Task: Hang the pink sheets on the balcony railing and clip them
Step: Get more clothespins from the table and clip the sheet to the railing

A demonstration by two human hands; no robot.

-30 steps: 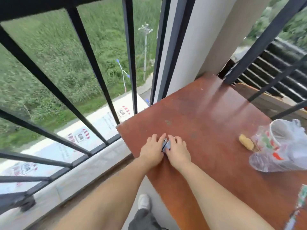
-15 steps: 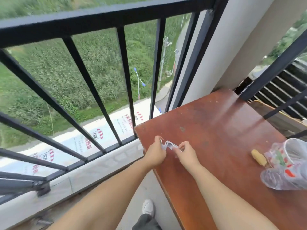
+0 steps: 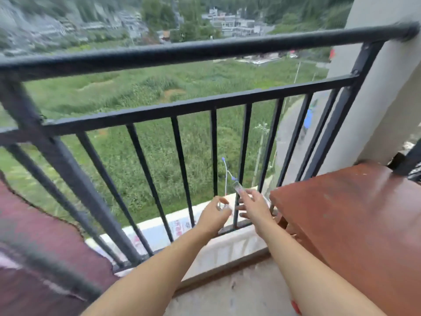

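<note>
Each hand holds a small clear clip: the left hand [image 3: 215, 216] curls round one, the right hand [image 3: 252, 206] pinches another [image 3: 238, 187]. The sheet [image 3: 45, 247] hangs at far left on the railing [image 3: 205, 51]. Carry both clips over there, open one wide, and bite cloth and bar together.

Dark pink sheet [image 3: 45, 258] draped over black balcony railing [image 3: 182, 51], lower left.

The balcony railing [image 3: 182, 53] runs across the front, its bars standing on a low ledge [image 3: 227, 245]. A sheet [image 3: 45, 247] hangs over it at the far left. The bench [image 3: 353, 213] stands at the right, against the wall [image 3: 382, 87]. Between sheet and bench, both hands reach toward the bars: the left hand [image 3: 214, 215] beside the right hand [image 3: 252, 206], each holding what may be a clip [image 3: 238, 188].
</note>
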